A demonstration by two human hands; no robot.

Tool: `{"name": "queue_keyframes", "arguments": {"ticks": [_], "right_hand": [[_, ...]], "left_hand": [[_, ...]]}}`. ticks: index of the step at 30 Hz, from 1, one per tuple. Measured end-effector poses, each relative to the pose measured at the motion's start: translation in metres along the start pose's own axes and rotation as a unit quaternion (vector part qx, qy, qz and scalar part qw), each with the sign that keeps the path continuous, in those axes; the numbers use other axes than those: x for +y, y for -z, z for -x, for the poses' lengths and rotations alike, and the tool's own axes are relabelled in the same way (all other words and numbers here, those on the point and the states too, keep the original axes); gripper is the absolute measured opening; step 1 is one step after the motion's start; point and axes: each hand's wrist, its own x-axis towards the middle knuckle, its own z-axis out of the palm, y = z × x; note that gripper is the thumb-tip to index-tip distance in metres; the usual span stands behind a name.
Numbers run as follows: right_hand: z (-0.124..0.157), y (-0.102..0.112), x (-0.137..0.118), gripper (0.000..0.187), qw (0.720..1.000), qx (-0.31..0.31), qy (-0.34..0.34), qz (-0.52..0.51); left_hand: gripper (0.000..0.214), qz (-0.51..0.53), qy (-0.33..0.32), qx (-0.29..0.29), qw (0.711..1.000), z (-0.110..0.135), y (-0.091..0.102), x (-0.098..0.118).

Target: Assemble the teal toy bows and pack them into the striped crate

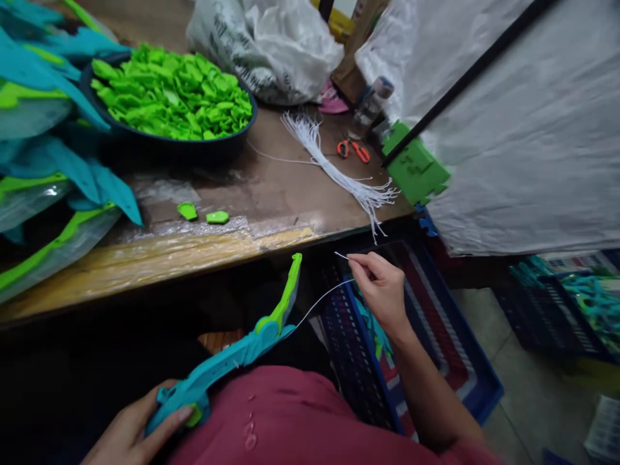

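Upper left: pile of teal-and-lime pieces (48, 48), crowding a dark bowl (208, 147) heaped with lime chips (174, 97). Two loose chips (217, 217) on the table (276, 181) in front of it. Top centre: white plastic sack (261, 51). Right of centre: bundle of white cords (334, 171), ends just over the table edge, with orange-handled scissors (353, 150) just beside. Green foam block (416, 166) at the table corner, black rod (469, 74) slanting up from it, white sheeting (533, 142) behind; that blocks the upper right.

Teal part (225, 361) is lower centre, over the lap. Long axis runs lower left to upper right; lime arm (289, 290) kinks steeply up at the joint, tip just below the table edge in view. Left hand (130, 429), bottom left, fingers wrapped on the near end. Right hand (378, 284), right of centre, thumb and fingers pinching a white cord (320, 298) that bows out from the part near the joint.

Table edge rises gently left to right. Dark gap under it, around the lime arm. Blue crate (490, 394) sits below the right forearm.
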Motion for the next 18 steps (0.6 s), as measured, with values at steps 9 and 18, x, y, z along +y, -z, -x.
{"name": "queue_keyframes", "arguments": {"ticks": [9, 18], "right_hand": [[0.013, -0.072, 0.014, 0.019, 0.986, -0.039, 0.107, 0.123], [0.006, -0.086, 0.020, 0.019, 0.975, 0.003, 0.137, 0.173]], "left_hand": [[0.071, -0.073, 0.049, 0.053, 0.995, 0.023, -0.007, 0.001], [0.070, -0.078, 0.041, 0.056, 0.995, 0.027, -0.009, 0.014]]}}
